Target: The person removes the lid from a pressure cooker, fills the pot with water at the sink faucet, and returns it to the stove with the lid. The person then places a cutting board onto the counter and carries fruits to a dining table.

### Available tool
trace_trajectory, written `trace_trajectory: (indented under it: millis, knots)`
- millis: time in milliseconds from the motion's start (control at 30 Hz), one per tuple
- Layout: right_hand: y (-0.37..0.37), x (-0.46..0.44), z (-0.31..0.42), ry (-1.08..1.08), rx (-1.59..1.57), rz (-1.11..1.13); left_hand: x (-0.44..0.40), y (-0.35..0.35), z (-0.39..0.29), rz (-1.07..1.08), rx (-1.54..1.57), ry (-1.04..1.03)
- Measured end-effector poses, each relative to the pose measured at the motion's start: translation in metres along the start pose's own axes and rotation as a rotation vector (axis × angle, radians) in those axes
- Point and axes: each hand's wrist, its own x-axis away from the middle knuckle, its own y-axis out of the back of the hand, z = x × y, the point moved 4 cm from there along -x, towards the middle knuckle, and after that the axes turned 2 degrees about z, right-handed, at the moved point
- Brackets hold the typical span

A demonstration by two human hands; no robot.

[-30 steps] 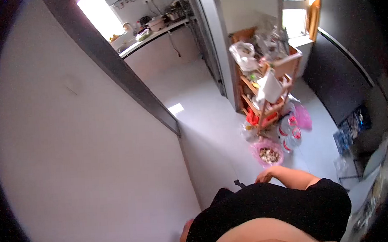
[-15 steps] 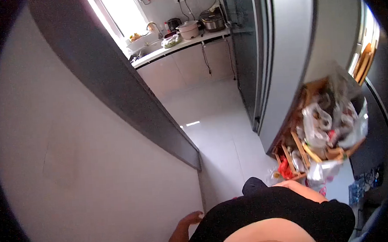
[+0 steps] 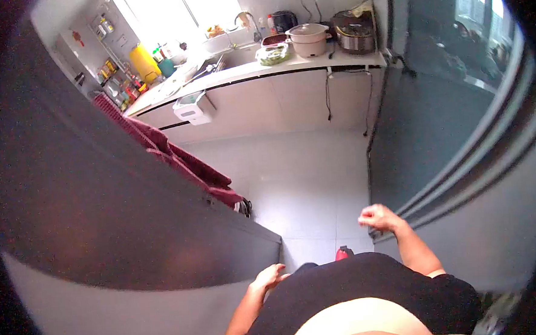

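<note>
My left hand (image 3: 269, 277) hangs low beside the dark door frame (image 3: 257, 248), its fingers apart and nothing in it. In front of my body on the other side, my right hand (image 3: 380, 217) is raised with its fingers curled in. No object shows in that hand, which is nearest the edge of the grey glass sliding door (image 3: 427, 141). One red-and-dark shoe (image 3: 343, 253) peeks out below my black shirt.
Ahead, a kitchen counter (image 3: 239, 75) carries a pale pot (image 3: 308, 40), a rice cooker (image 3: 354, 32) and a vegetable container (image 3: 272, 54). Cables dangle over its front. A white bin (image 3: 194, 108) hangs there too. Dark-red cloth (image 3: 176, 157) hangs at the left; tiled floor (image 3: 299, 178) lies between.
I have come forward into the kitchen doorway, and the counter appears closer. My right hand has come into view. The shelf with bags on the right has left the view.
</note>
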Motion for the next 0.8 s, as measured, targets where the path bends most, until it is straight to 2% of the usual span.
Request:
trace_trajectory:
  millis: [33,67,100,133,200,233,267,333,367,400,433,500,633,733,800]
  knots:
    - [0.032,-0.024,0.024,0.103,-0.033,-0.126,0.008,0.017,-0.007,-0.036,0.097,0.085]
    - [0.063,-0.047,0.053,0.268,-0.216,-0.197,0.005,0.032,-0.006,-0.072,0.194,0.172]
    - [0.094,-0.053,0.097,0.434,-0.333,-0.209,-0.002,0.037,0.003,-0.077,0.207,0.18]
    - [0.124,-0.057,0.144,0.74,-0.296,-0.282,-0.007,0.037,0.02,-0.142,0.312,0.247]
    - [0.182,-0.053,0.225,1.051,-0.178,-0.419,-0.033,0.035,0.054,-0.244,0.62,0.338]
    - [0.206,-0.045,0.257,1.185,-0.201,-0.497,-0.036,0.062,0.041,-0.24,0.618,0.35]
    - [0.22,-0.035,0.281,1.205,-0.25,-0.662,-0.029,0.109,0.001,-0.398,0.659,0.221]
    - [0.251,-0.036,0.304,1.531,-0.04,-0.998,-0.099,0.13,0.048,-0.361,0.546,0.202]
    - [0.265,-0.04,0.316,1.654,0.009,-1.11,-0.122,0.163,0.045,-0.34,0.451,0.275]
    - [0.274,-0.044,0.327,1.762,0.051,-1.199,-0.158,0.175,0.068,-0.352,0.386,0.264]
    - [0.283,-0.054,0.337,1.84,0.078,-1.247,-0.184,0.191,0.076,-0.455,0.313,0.204]
    - [0.296,-0.077,0.361,1.949,0.13,-1.276,-0.212,0.271,0.048,-0.487,0.244,0.13]
    - [0.319,-0.139,0.398,2.04,0.167,-1.3,-0.268,0.37,0.044,-0.558,0.188,-0.026]
    - [0.337,-0.2,0.414,2.059,0.147,-1.301,-0.301,0.428,0.065,-0.495,0.304,-0.017]
    - [0.353,-0.248,0.422,2.067,0.127,-1.292,-0.321,0.461,0.098,-0.519,0.265,0.074]
